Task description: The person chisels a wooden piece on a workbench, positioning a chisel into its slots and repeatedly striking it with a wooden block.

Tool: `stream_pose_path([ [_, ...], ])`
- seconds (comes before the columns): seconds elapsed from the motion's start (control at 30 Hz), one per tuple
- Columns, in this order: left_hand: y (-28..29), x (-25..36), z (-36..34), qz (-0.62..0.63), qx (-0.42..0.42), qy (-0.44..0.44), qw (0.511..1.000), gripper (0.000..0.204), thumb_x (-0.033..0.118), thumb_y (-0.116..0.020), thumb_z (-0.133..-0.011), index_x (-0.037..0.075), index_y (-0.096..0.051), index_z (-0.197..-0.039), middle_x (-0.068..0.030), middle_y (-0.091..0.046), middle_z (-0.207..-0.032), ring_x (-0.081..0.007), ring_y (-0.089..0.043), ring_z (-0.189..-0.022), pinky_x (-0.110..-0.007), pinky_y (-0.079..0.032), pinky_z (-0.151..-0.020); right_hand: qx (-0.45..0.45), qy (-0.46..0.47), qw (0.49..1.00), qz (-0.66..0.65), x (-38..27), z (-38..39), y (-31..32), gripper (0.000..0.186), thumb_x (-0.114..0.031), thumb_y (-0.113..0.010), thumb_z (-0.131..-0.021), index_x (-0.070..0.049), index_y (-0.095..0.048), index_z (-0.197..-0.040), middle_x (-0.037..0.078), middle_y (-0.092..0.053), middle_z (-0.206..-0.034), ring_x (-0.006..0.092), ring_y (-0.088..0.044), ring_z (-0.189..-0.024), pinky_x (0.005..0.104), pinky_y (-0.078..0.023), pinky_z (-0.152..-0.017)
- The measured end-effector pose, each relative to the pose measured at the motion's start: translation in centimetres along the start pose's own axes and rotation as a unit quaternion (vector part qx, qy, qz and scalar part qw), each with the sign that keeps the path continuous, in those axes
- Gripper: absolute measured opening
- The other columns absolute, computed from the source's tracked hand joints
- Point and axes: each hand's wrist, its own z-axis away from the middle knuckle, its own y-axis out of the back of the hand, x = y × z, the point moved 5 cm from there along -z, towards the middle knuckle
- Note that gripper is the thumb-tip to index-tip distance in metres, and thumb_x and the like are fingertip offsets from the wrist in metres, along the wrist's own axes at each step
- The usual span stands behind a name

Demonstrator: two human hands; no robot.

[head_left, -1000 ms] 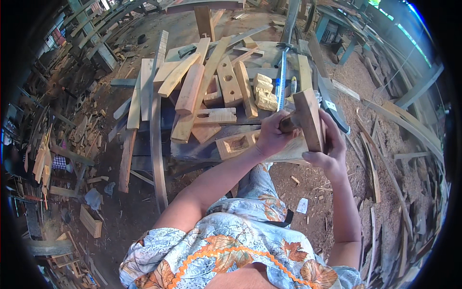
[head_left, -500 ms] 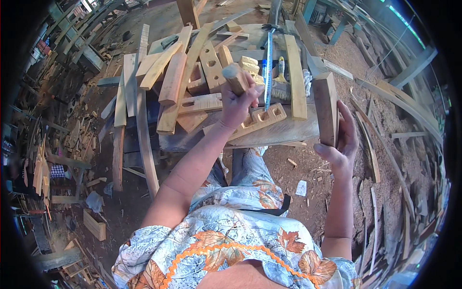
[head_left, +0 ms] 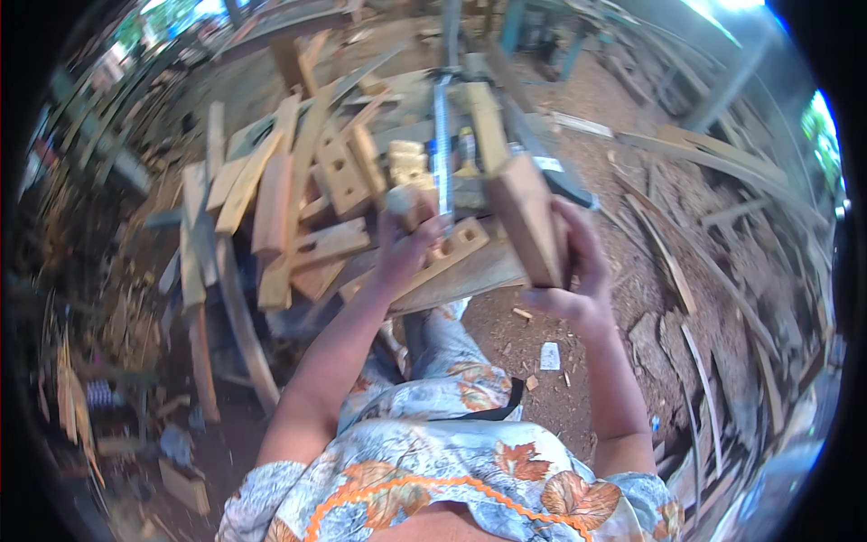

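My left hand (head_left: 408,248) is closed around a short, round-ended wooden piece (head_left: 401,206), held over the near part of the workbench. In my right hand (head_left: 582,266) is a thick brown wooden block (head_left: 527,217), tilted and gripped from its right side between thumb and fingers. The two held pieces are apart. Beyond my left hand lie a light wooden block with cut notches (head_left: 408,163) and a long blue-and-white strip (head_left: 442,135). A board with slots cut in it (head_left: 465,239) rests at the bench's near edge, partly hidden by my left hand.
Wooden pieces, some with drilled holes (head_left: 343,176), crowd the left of the bench (head_left: 492,271). A paintbrush (head_left: 467,149) and a dark-handled object (head_left: 571,190) lie farther right. Long offcuts (head_left: 664,248) and a white scrap (head_left: 550,356) litter the dirt floor.
The whole view has shifted, with the bench now farther left. My hands have come closer together; the block in my right hand has moved left and tilted. Both hands keep their holds.
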Motion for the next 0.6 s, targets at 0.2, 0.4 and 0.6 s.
stream_pose_path([
  [0.2,-1.8,0.1,0.1,-0.101,-0.024,-0.026,0.994,0.009,0.006,-0.068,-0.081,0.005,-0.058,-0.083,0.0033,-0.057,-0.072,-0.0042,-0.053,-0.062,-0.021,-0.043,-0.055,-0.003,0.178,0.983,-0.039,-5.3,-1.7,0.1,0.100,-0.020,-0.084,-0.054,-0.003,-0.040,-0.142,0.015,-0.050,-0.129,0.0253,-0.049,-0.121,0.0356,-0.035,-0.105],
  [0.4,-2.1,-0.3,0.3,-0.059,-0.053,-0.089,0.993,0.012,0.007,-0.068,-0.078,0.001,-0.063,-0.087,0.0019,-0.062,-0.078,-0.0054,-0.056,-0.068,-0.023,-0.046,-0.061,-0.162,0.027,0.960,0.225,-4.2,-3.4,-2.6,0.098,-0.024,-0.083,-0.054,-0.006,-0.041,-0.140,0.017,-0.053,-0.123,0.0283,-0.055,-0.112,0.0365,-0.044,-0.095],
  [0.6,-2.1,-1.4,0.3,-0.050,-0.121,-0.071,0.989,0.017,0.006,-0.067,-0.078,0.003,-0.064,-0.094,0.0009,-0.064,-0.086,-0.0074,-0.060,-0.080,-0.025,-0.049,-0.073,-0.037,0.235,0.970,0.053,-6.0,-2.6,-1.6,0.099,-0.020,-0.085,-0.053,-0.003,-0.042,-0.140,0.016,-0.053,-0.124,0.0293,-0.055,-0.112,0.0372,-0.043,-0.096],
])
